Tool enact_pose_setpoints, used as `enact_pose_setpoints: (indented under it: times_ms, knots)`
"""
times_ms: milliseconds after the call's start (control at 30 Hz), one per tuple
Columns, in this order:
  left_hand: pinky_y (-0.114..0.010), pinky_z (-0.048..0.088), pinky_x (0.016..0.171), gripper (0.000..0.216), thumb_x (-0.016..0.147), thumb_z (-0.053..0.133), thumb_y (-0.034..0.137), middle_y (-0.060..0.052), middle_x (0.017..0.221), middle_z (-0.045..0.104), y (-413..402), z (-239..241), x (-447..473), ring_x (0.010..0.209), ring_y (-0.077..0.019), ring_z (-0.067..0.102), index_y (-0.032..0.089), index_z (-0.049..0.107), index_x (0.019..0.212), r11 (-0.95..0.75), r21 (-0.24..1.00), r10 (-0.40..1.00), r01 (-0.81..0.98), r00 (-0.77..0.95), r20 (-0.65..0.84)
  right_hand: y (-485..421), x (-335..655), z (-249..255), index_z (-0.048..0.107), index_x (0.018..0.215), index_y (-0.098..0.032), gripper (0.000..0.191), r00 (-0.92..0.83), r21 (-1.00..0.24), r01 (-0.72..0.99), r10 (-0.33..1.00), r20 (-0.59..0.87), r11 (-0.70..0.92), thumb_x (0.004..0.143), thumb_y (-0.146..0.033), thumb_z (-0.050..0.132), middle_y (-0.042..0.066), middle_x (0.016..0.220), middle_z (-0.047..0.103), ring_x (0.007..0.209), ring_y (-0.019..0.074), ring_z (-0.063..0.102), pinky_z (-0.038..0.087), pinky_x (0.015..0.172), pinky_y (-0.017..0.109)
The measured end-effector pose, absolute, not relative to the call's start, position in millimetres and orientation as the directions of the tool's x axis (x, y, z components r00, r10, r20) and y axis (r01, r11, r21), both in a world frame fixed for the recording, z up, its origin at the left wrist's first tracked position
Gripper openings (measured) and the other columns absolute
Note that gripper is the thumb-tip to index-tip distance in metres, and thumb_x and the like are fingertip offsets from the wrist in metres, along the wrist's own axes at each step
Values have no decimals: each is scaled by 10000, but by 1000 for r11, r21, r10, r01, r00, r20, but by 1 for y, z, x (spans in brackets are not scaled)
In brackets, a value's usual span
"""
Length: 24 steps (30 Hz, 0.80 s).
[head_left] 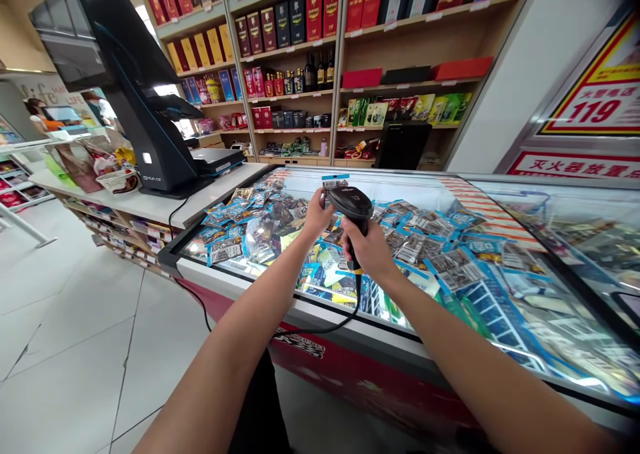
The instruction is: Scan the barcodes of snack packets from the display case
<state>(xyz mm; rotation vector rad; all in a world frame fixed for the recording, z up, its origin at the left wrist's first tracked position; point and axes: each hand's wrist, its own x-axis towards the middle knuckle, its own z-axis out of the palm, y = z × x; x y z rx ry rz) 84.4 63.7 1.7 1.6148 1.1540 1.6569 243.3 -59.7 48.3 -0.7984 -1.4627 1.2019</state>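
Observation:
In my right hand (369, 246) I grip the handle of a black barcode scanner (351, 201), its cable running down from the yellow-tipped base. Just ahead of the scanner's head, my left hand (319, 213) pinches a small snack packet (335, 182) with a blue edge. Most of that packet is hidden behind the scanner and my fingers. Below both hands, many similar blue-edged packets (453, 267) lie spread over the glass top of a chest freezer (300, 294). A pile of them (233, 217) covers the left end of the glass.
A black checkout terminal (150, 107) stands on the white counter (220, 191) at left. The scanner cable (320, 331) loops over the freezer's front edge. Behind are shelves (290, 47) of boxes and bottles. Two people (37, 115) are far left. A black chair back (404, 144) rises behind the freezer.

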Motion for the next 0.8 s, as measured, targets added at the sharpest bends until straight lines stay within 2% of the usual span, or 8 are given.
enact_pose_setpoints:
  times_ms: [133,333,633,800]
  knots:
    - [-274,570,843,353,889,758,164,-52,1090,823,60,9,87,922,-177,736,189,708,1237,-565,813,804,143,-127,581,-61,244,48,594,828,-243,552,-263,-952,-99,915,306,290,934,-719,853,-34,575,570,422,117,505,433,449,288]
    - [-251,540,752,368,920,776,220,-29,968,810,57,12,88,820,-167,721,205,698,1279,-540,836,827,98,-122,549,-61,246,48,608,855,-239,531,-242,-951,-108,921,307,289,933,-699,861,-38,587,572,431,117,517,438,451,280]
    - [-286,556,868,310,914,722,196,-74,1151,832,48,18,92,988,-203,744,198,693,1222,-588,787,784,188,-107,611,-62,245,49,577,785,-245,500,-245,-940,-70,908,340,333,974,-642,816,-31,574,571,416,122,520,435,450,288]
    - [-298,546,850,331,889,703,142,-56,1019,812,48,16,90,938,-210,723,190,691,1217,-591,783,777,193,-124,617,-64,243,50,567,742,-245,486,-244,-932,-47,901,358,358,983,-602,791,-24,553,561,405,122,513,432,449,292]
